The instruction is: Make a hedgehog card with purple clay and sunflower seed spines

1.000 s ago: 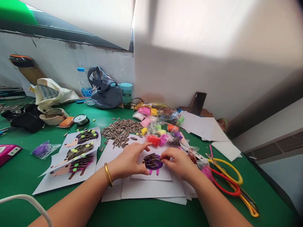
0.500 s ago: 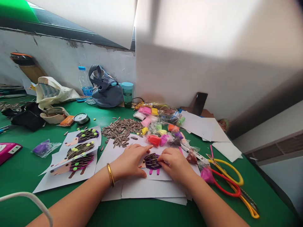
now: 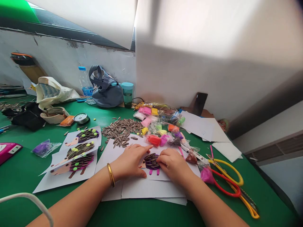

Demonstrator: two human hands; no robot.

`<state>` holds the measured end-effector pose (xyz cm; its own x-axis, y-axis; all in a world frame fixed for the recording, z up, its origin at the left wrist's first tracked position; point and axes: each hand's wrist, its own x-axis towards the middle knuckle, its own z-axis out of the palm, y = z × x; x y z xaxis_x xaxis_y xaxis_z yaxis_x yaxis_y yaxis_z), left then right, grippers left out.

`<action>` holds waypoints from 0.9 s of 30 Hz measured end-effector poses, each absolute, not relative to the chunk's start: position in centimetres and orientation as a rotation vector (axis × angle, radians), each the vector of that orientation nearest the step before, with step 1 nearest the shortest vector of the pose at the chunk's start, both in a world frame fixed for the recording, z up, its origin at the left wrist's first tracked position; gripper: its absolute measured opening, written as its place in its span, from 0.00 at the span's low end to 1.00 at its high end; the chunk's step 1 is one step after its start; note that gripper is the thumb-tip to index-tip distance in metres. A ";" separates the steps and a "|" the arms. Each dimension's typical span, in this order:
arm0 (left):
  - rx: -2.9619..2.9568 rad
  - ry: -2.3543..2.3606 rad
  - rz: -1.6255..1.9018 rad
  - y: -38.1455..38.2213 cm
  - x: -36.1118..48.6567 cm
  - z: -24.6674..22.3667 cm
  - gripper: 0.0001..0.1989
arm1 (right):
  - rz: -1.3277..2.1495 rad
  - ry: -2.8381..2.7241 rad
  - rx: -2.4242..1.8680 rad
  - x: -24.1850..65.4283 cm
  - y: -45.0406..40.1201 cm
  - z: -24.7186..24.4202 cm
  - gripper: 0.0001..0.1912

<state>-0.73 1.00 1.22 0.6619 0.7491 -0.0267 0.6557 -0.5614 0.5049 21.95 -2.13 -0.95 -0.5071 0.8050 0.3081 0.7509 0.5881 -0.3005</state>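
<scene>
A small clay hedgehog (image 3: 151,161), purple with sunflower seeds stuck in its back and pink legs, lies on white paper (image 3: 151,189) between my hands. My left hand (image 3: 132,160) rests on the paper at its left, fingers spread, thumb near the snout. At the right edge of the body, my right hand (image 3: 172,164) has thumb and fingers pinched together; whatever sits between the tips is hidden. Beyond my left hand is a heap of sunflower seeds (image 3: 125,127). Bags of coloured clay (image 3: 153,140) lie just past the hedgehog.
On the left lie several seed-covered hedgehog pictures (image 3: 81,151) and a bag of purple clay (image 3: 44,148). Yellow- and red-handled scissors (image 3: 227,183) are at the right. A blue-grey bag (image 3: 106,94), a water bottle (image 3: 85,85) and a cup (image 3: 127,94) stand by the wall.
My right hand has shifted very slightly at the hedgehog's right edge, its fingertips still pinched. My left hand and the surrounding things stay in place.
</scene>
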 end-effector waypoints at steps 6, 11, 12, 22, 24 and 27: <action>2.406 1.091 0.276 1.0 -0.8 1.2 0.53 | 0.183 -2.410 -1.234 21.8 -2.1 -1.2 0.07; 2.337 1.031 0.357 1.4 -1.2 1.0 0.47 | 0.255 -2.401 -1.218 22.5 -2.1 -0.7 0.08; 2.313 1.032 0.419 1.7 -1.3 0.9 0.41 | 0.270 -2.386 -1.217 22.7 -2.0 -0.5 0.09; 2.536 1.782 0.488 4.7 -1.9 -0.2 0.15 | 0.269 -2.169 -1.313 23.1 -1.9 0.4 0.09; 2.565 1.795 0.453 4.9 -1.8 -0.3 0.14 | 0.267 -2.163 -1.305 23.1 -1.9 0.3 0.09; 2.601 1.824 0.429 5.0 -1.7 -0.2 0.13 | 0.261 -2.142 -1.296 23.0 -1.9 0.3 0.09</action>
